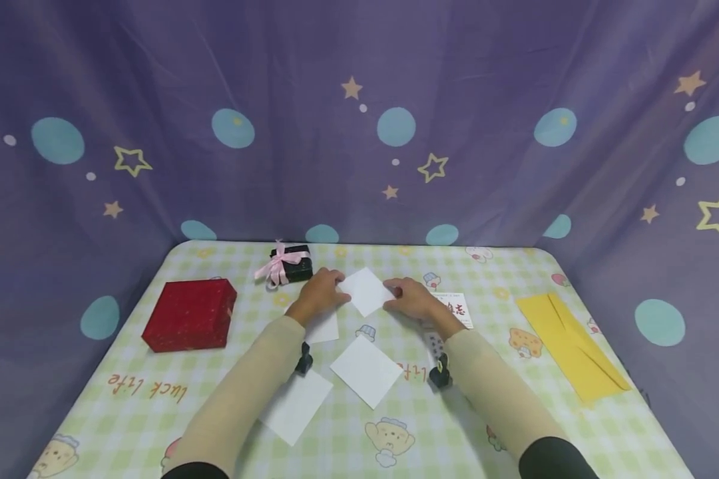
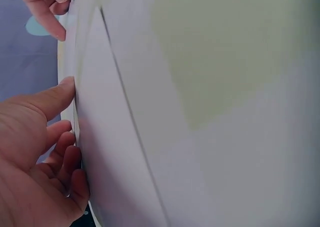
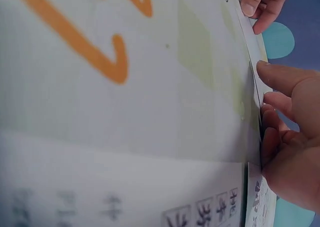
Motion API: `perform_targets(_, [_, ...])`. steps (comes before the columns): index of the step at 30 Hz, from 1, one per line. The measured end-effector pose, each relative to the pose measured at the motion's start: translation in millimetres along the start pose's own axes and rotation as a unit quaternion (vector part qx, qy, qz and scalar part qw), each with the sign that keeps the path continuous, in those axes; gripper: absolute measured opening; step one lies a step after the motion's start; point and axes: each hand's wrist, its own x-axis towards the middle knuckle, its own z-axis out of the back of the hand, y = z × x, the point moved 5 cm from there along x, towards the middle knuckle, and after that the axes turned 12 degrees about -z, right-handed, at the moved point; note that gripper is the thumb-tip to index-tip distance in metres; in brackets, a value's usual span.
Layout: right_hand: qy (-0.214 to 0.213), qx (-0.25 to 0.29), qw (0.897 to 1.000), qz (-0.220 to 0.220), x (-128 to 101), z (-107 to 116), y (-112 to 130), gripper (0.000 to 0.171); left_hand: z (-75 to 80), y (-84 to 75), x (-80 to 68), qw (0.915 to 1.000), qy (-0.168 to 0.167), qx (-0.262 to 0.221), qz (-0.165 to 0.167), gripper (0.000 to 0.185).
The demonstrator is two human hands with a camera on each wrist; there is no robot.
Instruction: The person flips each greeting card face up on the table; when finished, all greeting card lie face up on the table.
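A white square sheet of paper (image 1: 367, 291) lies tilted like a diamond at the middle of the table. My left hand (image 1: 325, 289) pinches its left corner, with the thumb and curled fingers (image 2: 67, 152) at the paper's edge (image 2: 115, 137). At the right corner my right hand (image 1: 406, 297) pinches the same sheet, its thumb and fingers (image 3: 272, 132) against the rim. Each wrist view shows the other hand's fingertips at the top of the frame. Whether the sheet is lifted off the cloth I cannot tell.
More white sheets (image 1: 367, 370) (image 1: 296, 404) lie nearer me. A red box (image 1: 190, 314) sits left, with a black gift box with a pink ribbon (image 1: 289, 264) behind it. A printed card (image 1: 458, 309) and a yellow envelope (image 1: 569, 346) lie right on the checked tablecloth (image 1: 503, 266).
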Motion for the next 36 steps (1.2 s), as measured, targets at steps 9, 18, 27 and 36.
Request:
perform_targets(9, [-0.016, 0.017, 1.0, -0.003, -0.7, 4.7, 2.6, 0.06, 4.6, -0.2, 4.6, 0.9998, -0.007, -0.009, 0.017, 0.058])
perform_targets(18, [-0.025, 0.084, 0.995, -0.041, 1.1, 2.4, 0.0, 0.054, 5.5, 0.6, 4.6, 0.9995, -0.009, -0.022, 0.023, 0.057])
perform_targets(27, [-0.059, 0.096, 0.993, -0.018, 4.3, 1.1, 1.0, 0.052, 2.5, 2.8, 6.3, 0.9994, -0.007, -0.021, 0.026, 0.058])
perform_targets(36, [-0.066, 0.105, 0.992, 0.022, 0.8, 3.7, 6.6, 0.049, -2.4, 8.5, 9.2, 0.9994, -0.009, -0.019, 0.026, 0.054])
